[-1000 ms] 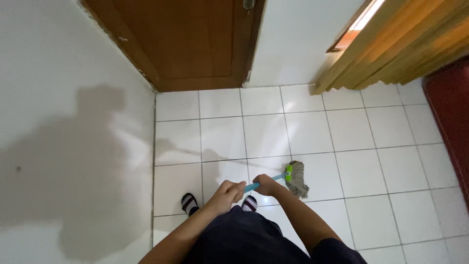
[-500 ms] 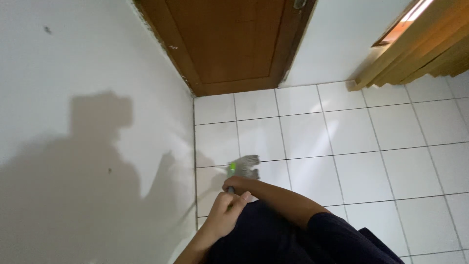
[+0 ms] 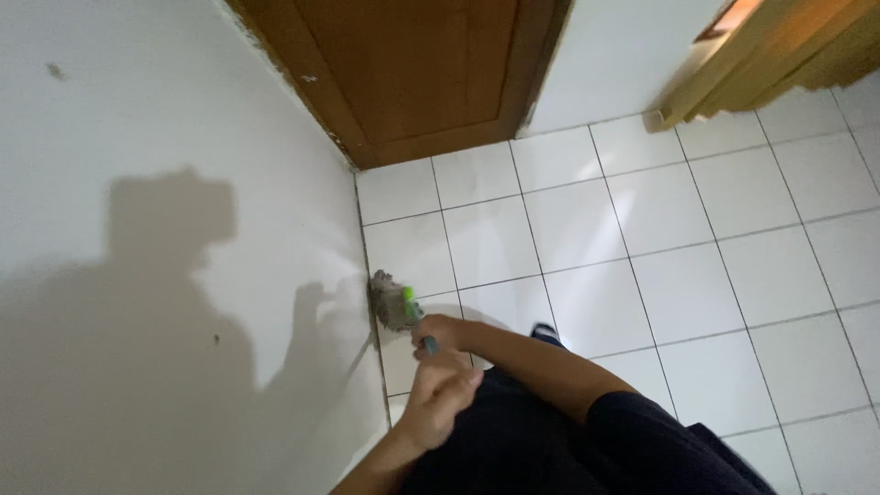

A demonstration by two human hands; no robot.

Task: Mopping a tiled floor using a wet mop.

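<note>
Grey string mop (image 3: 392,301), green collar, head on floor tile against wall base.

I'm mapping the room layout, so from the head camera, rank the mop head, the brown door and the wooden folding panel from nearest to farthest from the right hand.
From the right hand:
1. Mop head, just beyond it, against the left wall.
2. Brown door, ahead in the corner.
3. Wooden folding panel, far upper right.

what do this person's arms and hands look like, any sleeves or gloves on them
Both hands are bare, with no gloves, rings or watch visible. The left hand leads into a bare forearm with no sleeve in view. The right hand also has a bare forearm, and a dark navy short sleeve begins near the elbow. The picture is too soft to show the nails or any finer marks.
</note>
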